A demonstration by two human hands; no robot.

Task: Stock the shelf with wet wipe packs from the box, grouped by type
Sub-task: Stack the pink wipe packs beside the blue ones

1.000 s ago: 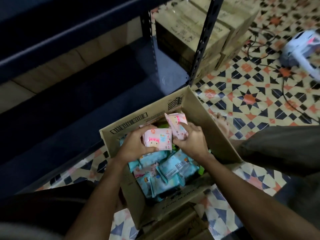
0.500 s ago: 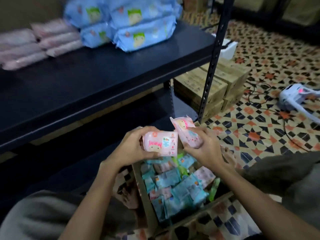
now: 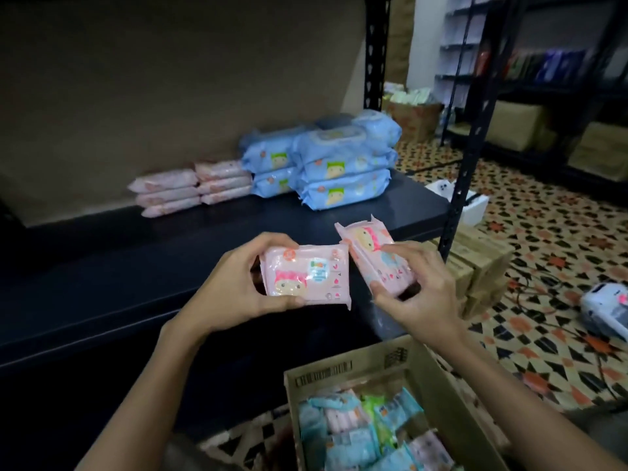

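Left hand grips a small pink pack above the front edge of the shelf, thumb below and fingers over the top. The pack's printed face is toward the camera, its long axis roughly parallel to the shelf front. Right hand grips a second pink pack just right of the first, near it at the lower corners. Its long axis is tilted, with the upper end pointing toward the shelf rear and left. On the shelf rear, two stacks of pink packs lie flat, with the blue packs stacked just right of them. The cardboard box sits on the floor below the shelf front, holding mixed blue, pink and green packs.
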